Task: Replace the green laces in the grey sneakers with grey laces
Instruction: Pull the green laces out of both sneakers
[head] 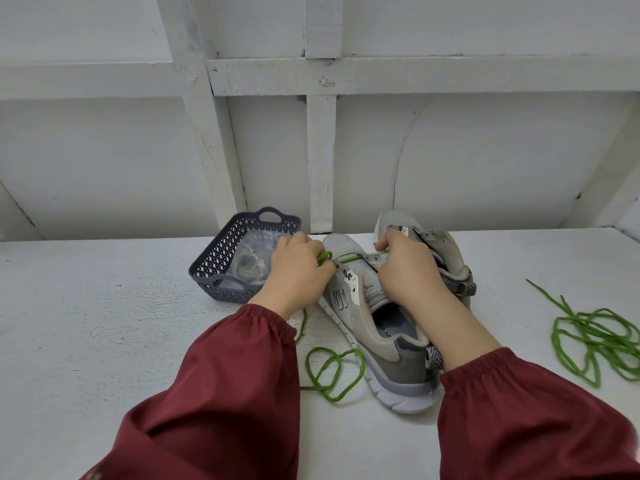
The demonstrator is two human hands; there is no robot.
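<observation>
From my remote seat I see the near sneaker [375,341], grey with a white sole, lying around the middle of the surface [104,341], toe towards the far edge and heel towards the near edge. A green lace [332,370] is threaded only through its foremost eyelets. From there it runs into the left hand [298,271], passes under that wrist and falls in open loops on the surface just left of the sneaker's heel.

The left hand has its fingers curled tight around the green lace, right beside the sneaker's toe. The right hand [405,268] lies on top of the near sneaker, its fingers curled over the eyelet edge on the right side of the upper, gripping it. Dark red sleeves [221,393] cover both forearms.

A second sneaker [446,251], with its eyelets bare, lies just behind the right hand, touching the near sneaker and closer to the far edge. A loose green lace [595,337] lies in a tangle well apart, towards the right edge.

Left of the sneakers, by the far edge, stands a grey-blue openwork basket [214,268] with a clear bag [252,258] inside; it holds a pale coil that I cannot make out. A white panelled wall [322,150] rises behind the surface.
</observation>
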